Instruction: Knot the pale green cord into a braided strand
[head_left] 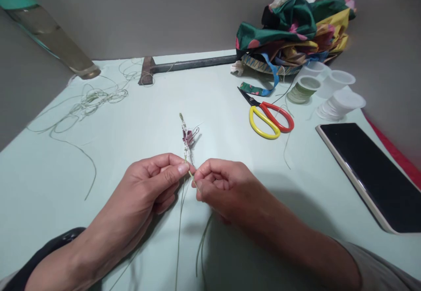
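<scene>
Near the middle of the pale table, a small corded piece with a dark red part and a knotted green tip points away from me. My left hand pinches its near end between thumb and forefinger. Just to the right, my right hand is closed on a thin green cord that runs from the piece. The fingertips of both hands almost meet. Several loose green strands hang down from between the hands toward the near edge.
A hammer lies at the back, with tangled cord and a bottle at left. On the right are scissors, thread spools, a phone and a basket of colourful cloth.
</scene>
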The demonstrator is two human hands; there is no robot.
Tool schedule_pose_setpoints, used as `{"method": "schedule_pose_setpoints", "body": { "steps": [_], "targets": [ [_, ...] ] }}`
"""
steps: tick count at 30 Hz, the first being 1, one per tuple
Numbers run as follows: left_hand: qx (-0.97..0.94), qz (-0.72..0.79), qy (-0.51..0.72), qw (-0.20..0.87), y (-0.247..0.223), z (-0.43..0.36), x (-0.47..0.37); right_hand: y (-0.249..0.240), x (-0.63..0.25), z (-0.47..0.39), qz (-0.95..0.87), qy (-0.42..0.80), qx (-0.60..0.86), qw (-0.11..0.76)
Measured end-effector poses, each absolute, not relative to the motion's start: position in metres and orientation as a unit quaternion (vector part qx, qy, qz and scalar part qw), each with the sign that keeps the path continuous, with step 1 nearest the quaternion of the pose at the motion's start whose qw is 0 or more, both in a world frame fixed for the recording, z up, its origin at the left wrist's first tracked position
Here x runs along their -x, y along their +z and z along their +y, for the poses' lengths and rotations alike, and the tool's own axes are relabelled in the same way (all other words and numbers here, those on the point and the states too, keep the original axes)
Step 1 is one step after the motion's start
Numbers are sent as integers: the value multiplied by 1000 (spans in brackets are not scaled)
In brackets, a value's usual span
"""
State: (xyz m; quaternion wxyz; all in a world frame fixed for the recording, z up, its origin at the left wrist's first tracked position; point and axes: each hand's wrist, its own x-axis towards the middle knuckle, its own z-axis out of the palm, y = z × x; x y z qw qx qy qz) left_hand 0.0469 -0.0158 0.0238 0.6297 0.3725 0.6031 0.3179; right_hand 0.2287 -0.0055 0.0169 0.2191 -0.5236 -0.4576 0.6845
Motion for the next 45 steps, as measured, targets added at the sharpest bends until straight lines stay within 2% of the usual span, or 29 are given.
{"method": "schedule_pose_setpoints", "body": {
  "steps": [6, 11, 23, 33, 39, 45],
  "targets": [
    [-385, 609, 328, 611, 20, -14, -47, 22, -225, -6, -463, 635, 570, 241],
    [-394, 603, 339, 605, 19, -13, -48, 25, -223, -7, -413, 687, 552, 231],
    [-398, 601, 327, 611, 15, -18, -44, 24, -226, -11, -319, 789, 444, 281],
    [-438, 623, 370, 533, 23, -31, -49, 20, -223, -12, -299, 807, 411, 300],
    [-402, 623, 390, 546, 24, -40, -61, 21, -223, -10, -315, 805, 405, 297],
    [-406, 645, 452, 464, 22, -39, -63, 16, -227, -14, -333, 801, 386, 315]
  ]
}}
